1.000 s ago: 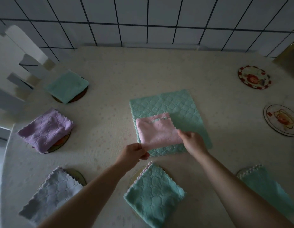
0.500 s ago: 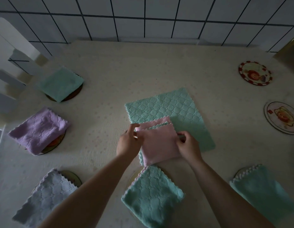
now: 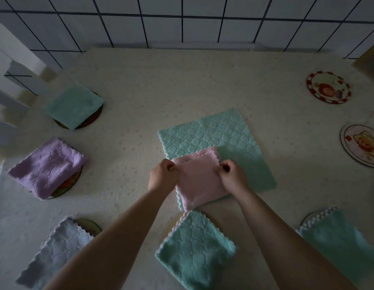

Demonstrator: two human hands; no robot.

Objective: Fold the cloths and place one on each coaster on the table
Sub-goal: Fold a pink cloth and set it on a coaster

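Both hands work the pink cloth (image 3: pixel 199 181), w/ the fold nearly done. The left hand (image 3: pixel 163 175) pinches its left corner at approx 9 o'clock of the cloth; the right hand (image 3: pixel 232 176) pinches the right edge at approx 3 o'clock, fingers curled tight on the fabric. Likely reason: holding both sides lets the person line up the top layer w/ the scalloped edge peeking out at 12 o'clock.

The pink cloth sits on the big teal cloth (image 3: pixel 215 135), which lies flat and unfolded at table (image 3: pixel 181 80) centre, prob. a working pad and next in line for folding.

Materials: soft plush microfibre, quilted diamond/tile pattern, wavy scalloped hems. Floppy stuff, so it needs two-point grip to stay square.

Folded cloths already cover coasters: mint cloth (image 3: pixel 74 105) at 10 o'clock, purple cloth (image 3: pixel 46 167) at 9, pale lilac cloth (image 3: pixel 56 250) at 7, a teal square (image 3: pixel 194 252) at 6, another teal one (image 3: pixel 341 248) at 5. Coaster rims show under most of them.

Two round printed coasters are bare: red-rimmed coaster (image 3: pixel 328 87) at 2 o'clock, bear coaster (image 3: pixel 362 144) at 3. Flat, glossy-looking discs. Judgement: the pink one goes to one of these, the teal to the other.
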